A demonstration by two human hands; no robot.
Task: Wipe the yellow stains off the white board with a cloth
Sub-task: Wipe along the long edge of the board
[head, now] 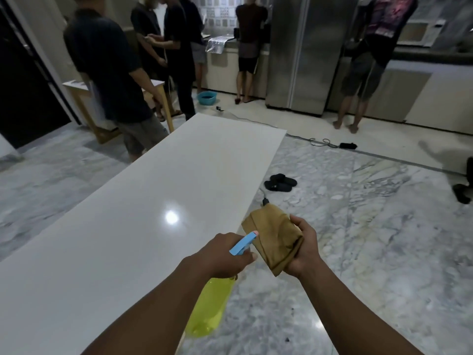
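A long white board (143, 201) runs from the near left toward the far middle, glossy with a lamp reflection; I can make out no yellow stains on it. My left hand (225, 254) grips a spray bottle (207, 308) with a yellow body and blue nozzle, over the board's right edge. The nozzle points at a folded brown cloth (275, 237), which my right hand (304, 249) holds just right of the board, above the floor.
Several people stand at the far end, one (112, 73) close to the board's far left side. Black sandals (280, 183) and a cable lie on the marble floor right of the board. A wooden table (163, 98), a blue basin (207, 97) and a steel fridge (304, 52) stand farther back.
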